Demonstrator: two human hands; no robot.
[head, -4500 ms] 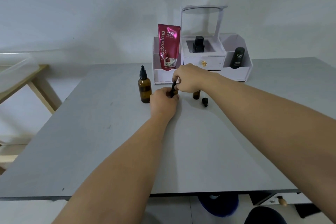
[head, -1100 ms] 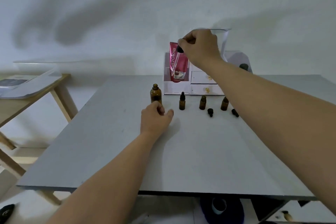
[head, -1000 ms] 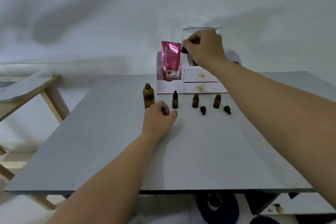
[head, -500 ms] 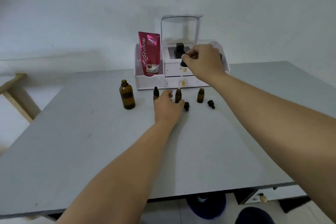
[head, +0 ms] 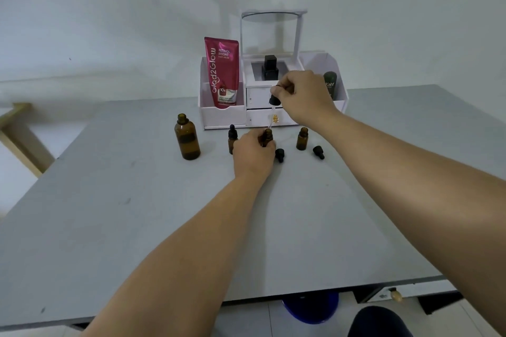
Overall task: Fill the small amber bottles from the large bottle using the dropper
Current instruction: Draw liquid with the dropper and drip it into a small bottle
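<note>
The large amber bottle (head: 187, 137) stands uncapped at the left of the row on the grey table (head: 153, 227). My left hand (head: 253, 154) grips the middle small amber bottle (head: 267, 136), which is uncapped. My right hand (head: 302, 96) pinches the black bulb of the dropper (head: 273, 107) above it, and the glass tip points down close over the bottle's mouth. A capped small bottle (head: 232, 138) stands to the left. An uncapped small bottle (head: 302, 139) stands to the right. Two loose black caps (head: 279, 154) (head: 318, 151) lie on the table.
A white cosmetic organiser (head: 273, 115) with drawers and a tall handle stands behind the bottles. It holds a pink tube (head: 222, 72), a black bottle (head: 270, 67) and a dark green bottle (head: 330, 84). A wooden table edge (head: 19, 128) shows at far left.
My right hand has come down from high over the organiser with the dropper to just above the middle small bottle. My left hand has moved right and closed on that bottle.
</note>
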